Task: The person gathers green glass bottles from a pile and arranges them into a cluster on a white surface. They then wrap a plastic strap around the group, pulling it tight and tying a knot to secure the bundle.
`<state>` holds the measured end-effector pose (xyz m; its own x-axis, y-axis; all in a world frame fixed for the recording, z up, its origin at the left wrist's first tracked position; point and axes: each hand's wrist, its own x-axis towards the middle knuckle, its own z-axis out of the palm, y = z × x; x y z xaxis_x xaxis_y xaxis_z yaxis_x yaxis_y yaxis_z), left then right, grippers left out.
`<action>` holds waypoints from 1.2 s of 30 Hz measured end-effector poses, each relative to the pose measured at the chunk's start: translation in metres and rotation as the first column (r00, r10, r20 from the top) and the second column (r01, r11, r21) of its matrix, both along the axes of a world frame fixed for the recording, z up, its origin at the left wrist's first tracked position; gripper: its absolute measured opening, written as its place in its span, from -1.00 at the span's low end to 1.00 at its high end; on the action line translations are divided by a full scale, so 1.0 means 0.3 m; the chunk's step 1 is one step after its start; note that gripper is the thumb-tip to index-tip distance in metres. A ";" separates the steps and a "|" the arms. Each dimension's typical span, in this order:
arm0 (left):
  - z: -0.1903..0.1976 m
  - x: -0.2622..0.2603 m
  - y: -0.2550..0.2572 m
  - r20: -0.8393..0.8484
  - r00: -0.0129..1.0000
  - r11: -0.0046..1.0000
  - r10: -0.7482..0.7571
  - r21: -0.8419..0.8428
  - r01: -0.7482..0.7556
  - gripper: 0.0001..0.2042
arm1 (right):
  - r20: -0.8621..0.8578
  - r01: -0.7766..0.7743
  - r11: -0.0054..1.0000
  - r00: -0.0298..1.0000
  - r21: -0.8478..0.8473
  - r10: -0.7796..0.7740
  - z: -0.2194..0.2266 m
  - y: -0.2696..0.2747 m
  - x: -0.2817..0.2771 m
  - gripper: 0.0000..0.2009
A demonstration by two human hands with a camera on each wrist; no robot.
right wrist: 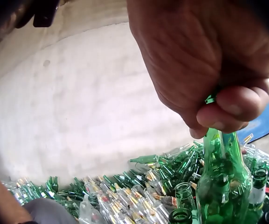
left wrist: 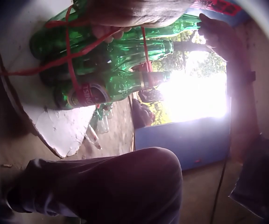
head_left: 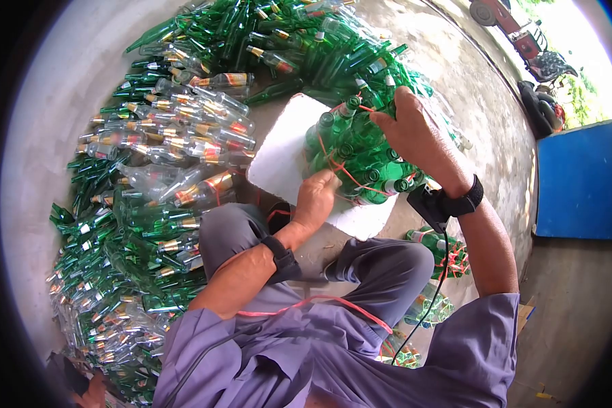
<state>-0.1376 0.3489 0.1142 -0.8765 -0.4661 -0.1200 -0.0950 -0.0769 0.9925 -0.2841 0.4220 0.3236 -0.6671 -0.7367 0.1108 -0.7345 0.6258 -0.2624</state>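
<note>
A bundle of upright green bottles (head_left: 367,163), with red string (head_left: 338,165) around and across it, stands on a white slab (head_left: 279,153). My left hand (head_left: 316,198) is at the near left side of the bundle, its fingertips pinching the string. In the left wrist view, red string (left wrist: 69,51) crosses the bottles below that hand (left wrist: 129,14), and one bottle (left wrist: 104,91) has a red label. Over the far right side, my right hand (head_left: 418,129) grips a bottle by its neck; the right wrist view shows its fingers (right wrist: 232,105) curled round the top of this green bottle (right wrist: 223,186).
Green and clear bottles (head_left: 183,129) lie heaped at the left and far side. String-tied bottles (head_left: 449,255) stand right of my knee (head_left: 408,265). A blue panel (head_left: 581,180) is at the right, a vehicle (head_left: 517,34) beyond. A cable (head_left: 428,306) hangs from the right wrist.
</note>
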 end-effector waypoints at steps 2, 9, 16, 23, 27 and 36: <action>-0.006 -0.003 0.004 -0.023 1.000 1.000 0.012 -0.018 -0.013 -0.81 | -0.011 0.014 1.000 1.000 0.007 -0.014 0.003 -0.002 0.009 -0.65; 0.011 0.002 -0.011 0.032 0.999 0.999 -0.028 -0.033 0.029 -0.81 | -0.044 0.070 0.995 0.996 -0.075 -0.073 -0.074 0.022 -0.050 -0.63; 0.004 0.000 -0.007 0.002 1.000 0.999 -0.025 -0.020 0.025 -0.81 | 0.024 0.066 0.998 0.998 -0.021 -0.066 -0.029 0.012 0.005 -0.64; -0.005 0.000 0.002 -0.001 1.000 0.998 -0.029 -0.061 0.029 -0.82 | 0.025 0.011 0.998 1.000 0.064 -0.013 -0.148 0.023 -0.002 -0.63; -0.068 0.007 0.031 -0.061 0.998 0.990 0.024 -0.141 -0.033 -0.83 | 0.012 -0.072 0.948 0.997 0.311 0.072 -0.279 0.011 -0.003 -0.60; -0.052 -0.014 0.014 -0.061 0.998 0.999 0.026 -0.041 -0.029 -0.89 | -0.111 -0.112 0.948 0.982 0.298 0.151 -0.348 -0.023 -0.052 -0.58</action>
